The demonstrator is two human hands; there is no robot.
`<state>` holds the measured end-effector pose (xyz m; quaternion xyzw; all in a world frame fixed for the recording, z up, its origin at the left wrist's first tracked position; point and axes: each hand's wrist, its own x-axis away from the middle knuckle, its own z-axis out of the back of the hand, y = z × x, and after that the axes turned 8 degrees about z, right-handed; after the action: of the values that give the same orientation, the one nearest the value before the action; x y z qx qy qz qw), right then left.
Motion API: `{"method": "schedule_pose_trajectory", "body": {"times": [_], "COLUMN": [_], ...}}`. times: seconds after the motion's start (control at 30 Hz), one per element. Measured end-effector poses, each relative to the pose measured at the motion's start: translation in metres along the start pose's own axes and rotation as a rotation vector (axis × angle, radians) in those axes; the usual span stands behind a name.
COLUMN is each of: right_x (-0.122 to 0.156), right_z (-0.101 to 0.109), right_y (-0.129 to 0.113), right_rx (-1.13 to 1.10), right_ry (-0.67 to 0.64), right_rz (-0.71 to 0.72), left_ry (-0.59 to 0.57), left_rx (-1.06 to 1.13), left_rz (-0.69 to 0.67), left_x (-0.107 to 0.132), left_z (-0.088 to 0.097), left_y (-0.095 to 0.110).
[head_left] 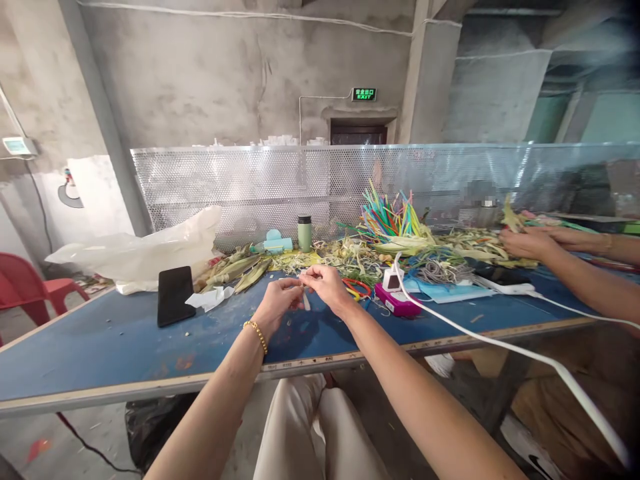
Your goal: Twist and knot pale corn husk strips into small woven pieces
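Note:
Above the blue tabletop [215,347], my left hand [278,303] and my right hand [326,285] meet with fingertips pinched together. A small pale strip [307,303] hangs between them; its material is too small to tell. Both hands are closed at the fingertips, and the grip itself is partly hidden. Just beyond my fingers lies a heap of dry husks and shreds [350,257]. Right of my right hand are orange-handled pliers or scissors [357,288], whose exact kind I cannot make out.
A black phone [175,295] and crumpled tissue [209,298] lie left. Behind stand a green bottle [305,235] and colourful pipe cleaners [390,217]. A magenta box [397,301] and white cable [475,333] are right, near another person's hands [533,243]. A perforated metal screen [250,193] backs the table.

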<state>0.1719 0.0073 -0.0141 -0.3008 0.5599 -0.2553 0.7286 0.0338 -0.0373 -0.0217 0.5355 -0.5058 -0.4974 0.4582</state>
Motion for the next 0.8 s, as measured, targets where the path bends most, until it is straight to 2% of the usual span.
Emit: {"method": "schedule_pose_trajectory", "body": {"times": [0.23, 0.37, 0.47, 0.8], "right_x": [-0.0003, 0.0001, 0.0007, 0.0015], "right_z": [-0.0019, -0.0045, -0.0059, -0.0050], "right_y": [-0.0021, 0.0001, -0.0005, -0.0044], "right_rx": [-0.109, -0.157, -0.190, -0.142], "right_ry": [0.116, 0.109, 0.094, 0.060], "right_rz": [-0.099, -0.103, -0.120, -0.084], "left_ry": [0.086, 0.001, 0.011, -0.029], "left_rx": [0.072, 0.174, 0.236, 0.343], "left_rz": [-0.028, -0.069, -0.104, -0.020], "left_x": [-0.0010, -0.0024, -0.0040, -0.0029], "left_z": [0.0038, 0.0010, -0.0007, 0.0023], "left_y": [0.0014, -0.0014, -0.0024, 0.0051]}}
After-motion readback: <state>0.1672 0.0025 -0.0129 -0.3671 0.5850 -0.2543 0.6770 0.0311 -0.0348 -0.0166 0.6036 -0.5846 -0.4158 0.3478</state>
